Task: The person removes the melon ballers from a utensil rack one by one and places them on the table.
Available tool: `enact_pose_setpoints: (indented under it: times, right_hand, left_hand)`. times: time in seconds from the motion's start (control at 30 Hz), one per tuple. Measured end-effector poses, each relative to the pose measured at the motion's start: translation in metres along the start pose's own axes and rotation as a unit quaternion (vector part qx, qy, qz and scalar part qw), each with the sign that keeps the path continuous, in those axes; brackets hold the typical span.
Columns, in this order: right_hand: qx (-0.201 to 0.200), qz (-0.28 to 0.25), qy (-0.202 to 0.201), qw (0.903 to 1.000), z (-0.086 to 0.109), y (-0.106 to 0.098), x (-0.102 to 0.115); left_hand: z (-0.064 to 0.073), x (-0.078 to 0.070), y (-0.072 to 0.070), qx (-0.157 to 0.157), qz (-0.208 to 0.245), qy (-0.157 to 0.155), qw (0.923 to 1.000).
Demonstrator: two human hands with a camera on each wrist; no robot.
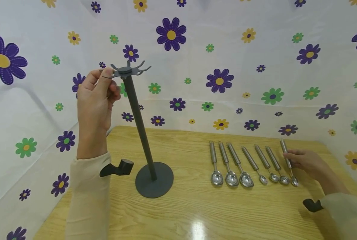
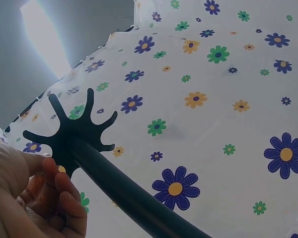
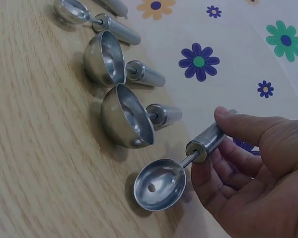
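Note:
A dark rack stand [image 1: 139, 123] with a round base and a ring of upturned hooks leans slightly left on the table. My left hand [image 1: 96, 95] pinches one of its hooks at the left edge; the hook ring [image 2: 72, 130] also shows in the left wrist view. At the far right, my right hand [image 1: 311, 163] grips the handle of a steel melon baller [image 3: 161, 186] between thumb and fingers. A small hole shows in its bowl, which is raised off the wood at a tilt. Beside it lies another melon baller [image 1: 277, 163] with a rounder bowl.
Several more steel scoops [image 1: 232, 178] lie in a row left of my right hand, handles pointing away, bowls of different sizes. The wooden table [image 1: 181, 213] ends at a flower-print cloth [image 1: 193, 63] behind and at both sides.

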State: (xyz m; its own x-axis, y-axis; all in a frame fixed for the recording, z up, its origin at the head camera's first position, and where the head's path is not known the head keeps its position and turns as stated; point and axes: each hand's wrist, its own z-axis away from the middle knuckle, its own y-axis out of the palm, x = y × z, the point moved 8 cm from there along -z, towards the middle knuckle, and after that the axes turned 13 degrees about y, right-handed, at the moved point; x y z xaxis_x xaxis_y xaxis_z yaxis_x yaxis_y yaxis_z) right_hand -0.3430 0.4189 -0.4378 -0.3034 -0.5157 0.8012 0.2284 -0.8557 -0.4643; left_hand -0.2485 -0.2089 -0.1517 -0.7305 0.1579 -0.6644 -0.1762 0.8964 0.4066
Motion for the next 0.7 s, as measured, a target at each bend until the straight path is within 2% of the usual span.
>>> enact_pose_setpoints:
  times: [0.27, 0.5, 0.7]
  right_hand:
    - [-0.029, 0.051, 0.015, 0.9981, -0.0065, -0.0034, -0.0079]
    - [-0.085, 0.14, 0.014, 0.9864, -0.0078, -0.0059, -0.0072]
    - [-0.107, 0.165, 0.002, 0.9806, -0.0072, -0.001, -0.0058]
  left_hand:
    - [0.0, -0.0007, 0.0004, -0.001, -0.004, 0.003, 1.0]
    - [-0.0006, -0.001, 0.0008, -0.002, -0.005, 0.003, 1.0]
    - [-0.0004, -0.0001, 0.0003, -0.001, -0.007, 0.003, 1.0]
